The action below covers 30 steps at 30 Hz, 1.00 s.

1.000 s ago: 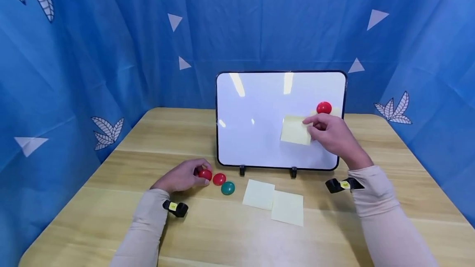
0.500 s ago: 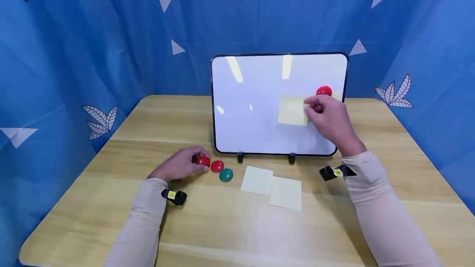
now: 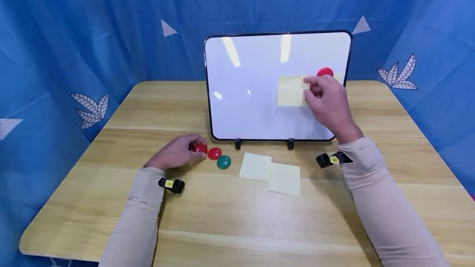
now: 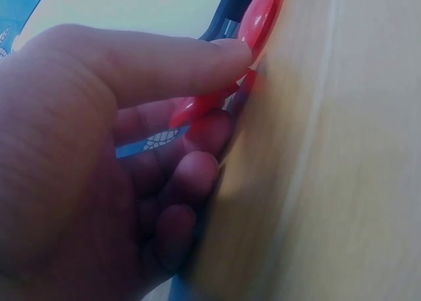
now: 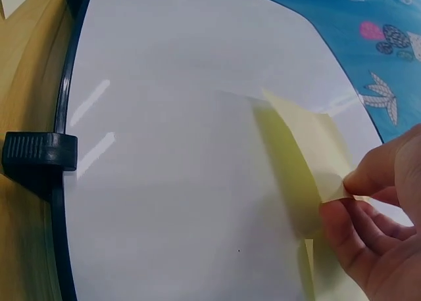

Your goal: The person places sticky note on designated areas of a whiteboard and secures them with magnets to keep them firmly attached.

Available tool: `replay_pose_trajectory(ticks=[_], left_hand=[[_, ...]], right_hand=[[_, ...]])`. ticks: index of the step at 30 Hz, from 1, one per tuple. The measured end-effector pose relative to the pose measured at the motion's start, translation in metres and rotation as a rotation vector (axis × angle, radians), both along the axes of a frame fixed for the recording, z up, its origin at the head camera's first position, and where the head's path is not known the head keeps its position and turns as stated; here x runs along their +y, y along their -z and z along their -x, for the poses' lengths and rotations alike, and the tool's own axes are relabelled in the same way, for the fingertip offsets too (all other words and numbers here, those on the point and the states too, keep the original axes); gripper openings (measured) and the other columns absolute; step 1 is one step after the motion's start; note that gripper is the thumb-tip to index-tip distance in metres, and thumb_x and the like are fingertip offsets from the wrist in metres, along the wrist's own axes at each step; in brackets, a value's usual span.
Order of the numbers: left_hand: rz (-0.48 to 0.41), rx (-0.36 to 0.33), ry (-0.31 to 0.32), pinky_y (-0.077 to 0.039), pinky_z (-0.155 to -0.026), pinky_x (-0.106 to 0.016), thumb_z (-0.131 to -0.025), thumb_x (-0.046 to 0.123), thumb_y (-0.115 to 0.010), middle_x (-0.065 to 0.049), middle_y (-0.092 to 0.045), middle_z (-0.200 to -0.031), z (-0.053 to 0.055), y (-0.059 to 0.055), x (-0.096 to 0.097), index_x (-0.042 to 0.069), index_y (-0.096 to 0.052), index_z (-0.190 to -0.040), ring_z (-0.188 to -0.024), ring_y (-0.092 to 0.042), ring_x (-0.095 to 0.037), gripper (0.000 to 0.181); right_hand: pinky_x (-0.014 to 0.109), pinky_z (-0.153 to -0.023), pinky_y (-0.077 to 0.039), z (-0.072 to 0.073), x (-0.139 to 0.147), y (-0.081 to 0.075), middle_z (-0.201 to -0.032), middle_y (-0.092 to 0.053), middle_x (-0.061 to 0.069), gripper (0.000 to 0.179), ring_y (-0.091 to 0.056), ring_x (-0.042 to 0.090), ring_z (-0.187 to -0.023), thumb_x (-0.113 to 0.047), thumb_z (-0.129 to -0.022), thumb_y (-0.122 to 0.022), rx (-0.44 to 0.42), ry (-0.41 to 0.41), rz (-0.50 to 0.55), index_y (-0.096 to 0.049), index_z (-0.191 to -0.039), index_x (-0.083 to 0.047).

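Observation:
My right hand (image 3: 328,100) pinches the edge of a yellow sticky note (image 3: 290,91) between thumb and fingers, in front of the whiteboard (image 3: 241,106). In the right wrist view the note (image 5: 312,143) stands slightly off the board and casts a shadow on it. Above that hand a red round magnet (image 3: 325,71) sits on the board over another note, mostly hidden. Down on the table my left hand (image 3: 176,151) pinches a red round magnet (image 3: 200,148); the left wrist view shows thumb and fingers around this magnet (image 4: 197,107). Close beside it lies another red magnet (image 3: 214,153).
A green magnet (image 3: 224,162) lies by the red ones. Two pale yellow notes (image 3: 256,167) lie in front of the board, their edges meeting. The board stands on black feet (image 3: 238,144) on the wooden table (image 3: 208,209). A blue curtain (image 3: 230,3) hangs behind.
The head view has tilted down, so everything sits higher in the picture. The right hand and its note stay near the same place on the board. The left hand still holds its magnet.

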<state>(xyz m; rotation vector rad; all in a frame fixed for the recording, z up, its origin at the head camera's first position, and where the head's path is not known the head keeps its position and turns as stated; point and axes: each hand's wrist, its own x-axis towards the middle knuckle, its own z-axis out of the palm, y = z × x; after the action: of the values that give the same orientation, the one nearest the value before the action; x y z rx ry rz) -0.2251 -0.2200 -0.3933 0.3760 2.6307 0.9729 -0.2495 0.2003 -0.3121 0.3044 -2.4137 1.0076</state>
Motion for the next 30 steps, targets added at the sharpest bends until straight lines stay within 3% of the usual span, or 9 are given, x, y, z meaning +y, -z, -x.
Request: replay_pose_trajectory(ticks=[4, 10, 15, 22, 26, 30], left_hand=[[0.000, 0.001, 0.008, -0.049, -0.078, -0.038, -0.088, 0.026, -0.077, -0.003, -0.062, -0.100, -0.003, 0.001, 0.001, 0.020, -0.066, -0.113, -0.093, -0.055, -0.025, 0.029], [0.006, 0.007, -0.002, -0.049, -0.077, -0.038, -0.089, 0.027, -0.077, -0.002, -0.062, -0.098, -0.005, 0.003, 0.003, 0.020, -0.066, -0.113, -0.092, -0.055, -0.024, 0.028], [0.006, 0.022, -0.014, -0.049, -0.077, -0.038, -0.090, 0.029, -0.076, -0.002, -0.063, -0.100, 0.002, 0.000, 0.001, 0.020, -0.066, -0.117, -0.092, -0.056, -0.025, 0.030], [-0.083, 0.033, -0.014, -0.048, -0.083, -0.040, -0.092, 0.027, -0.075, -0.004, -0.062, -0.105, 0.013, -0.009, -0.001, 0.021, -0.067, -0.117, -0.097, -0.055, -0.027, 0.028], [-0.152, -0.036, -0.031, -0.049, -0.087, -0.041, -0.092, 0.030, -0.074, -0.004, -0.061, -0.116, 0.005, -0.012, -0.003, 0.022, -0.066, -0.126, -0.106, -0.054, -0.029, 0.036], [-0.203, -0.037, -0.047, -0.051, -0.088, -0.043, -0.093, 0.032, -0.073, -0.002, -0.059, -0.125, -0.009, -0.018, -0.006, 0.026, -0.062, -0.136, -0.114, -0.053, -0.029, 0.044]], right_hand=[[0.023, -0.074, -0.046, -0.002, 0.000, 0.003, -0.103, -0.064, 0.012, 0.027, -0.058, 0.021, -0.087, -0.010, -0.095, -0.066, 0.000, 0.011, 0.011, -0.070, -0.120, -0.002], [0.028, -0.076, -0.047, -0.005, 0.000, 0.006, -0.107, -0.066, 0.014, 0.026, -0.061, 0.025, -0.091, -0.011, -0.094, -0.068, 0.006, 0.023, 0.005, -0.071, -0.119, -0.002], [0.023, -0.076, -0.048, -0.003, 0.000, 0.000, -0.109, -0.065, 0.015, 0.030, -0.064, 0.027, -0.092, -0.012, -0.094, -0.068, 0.003, 0.016, -0.011, -0.071, -0.122, -0.003], [0.033, -0.077, -0.049, 0.000, 0.004, -0.004, -0.106, -0.060, 0.014, 0.036, -0.060, 0.025, -0.090, -0.011, -0.094, -0.068, -0.005, 0.029, -0.001, -0.067, -0.128, -0.003], [0.033, -0.075, -0.048, -0.004, 0.004, 0.000, -0.102, -0.060, 0.014, 0.036, -0.058, 0.026, -0.091, -0.013, -0.094, -0.067, -0.035, 0.036, 0.002, -0.067, -0.129, -0.003], [0.038, -0.077, -0.050, -0.007, -0.001, 0.002, -0.101, -0.060, 0.015, 0.035, -0.059, 0.028, -0.091, -0.011, -0.094, -0.068, -0.025, 0.008, 0.020, -0.067, -0.128, -0.002]])
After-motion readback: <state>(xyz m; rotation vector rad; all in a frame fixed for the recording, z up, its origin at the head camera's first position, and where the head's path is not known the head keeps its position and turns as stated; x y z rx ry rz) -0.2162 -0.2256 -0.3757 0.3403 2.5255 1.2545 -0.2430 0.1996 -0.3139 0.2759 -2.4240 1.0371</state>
